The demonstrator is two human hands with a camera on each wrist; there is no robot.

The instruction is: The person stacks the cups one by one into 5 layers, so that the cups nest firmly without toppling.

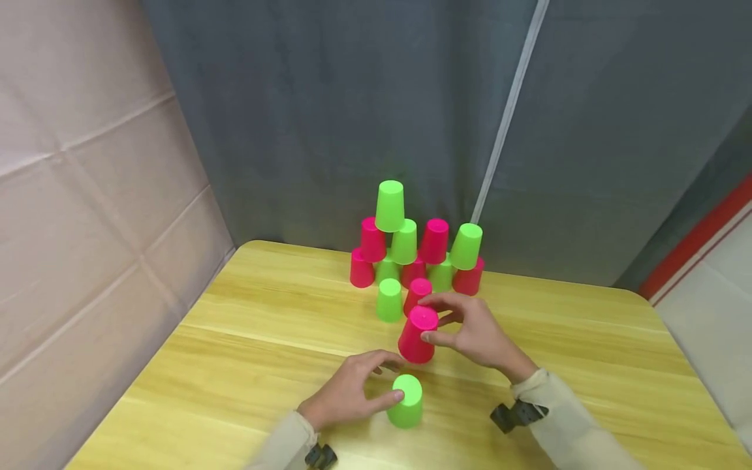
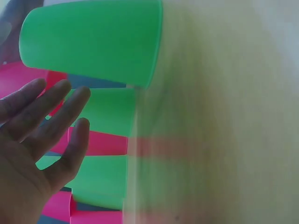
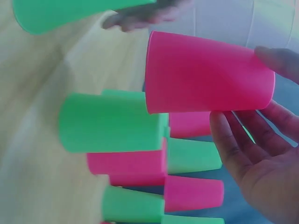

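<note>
Wooden table (image 1: 247,365) carries everything; at its far edge stands a cup pyramid (image 1: 411,251) of upturned pink and green cups, topped by a single green one, against a grey curtain (image 1: 329,117). In front of it stand a lone green cup (image 1: 389,299) and a pink one (image 1: 418,292) — both mouth down on the wood. Right hand (image 1: 476,333) pinches the near pink cup (image 1: 417,336) by its upturned base, thumb on one side, fingers on the other; whether the rim rests on the table cannot be told. Left hand (image 1: 346,395) lies relaxed, thumb tip touching the near green cup (image 1: 407,401), not gripping it. Judged step: handling the front cups singly. Next move calls for a steady vertical carry, clear of the pyramid.
</note>
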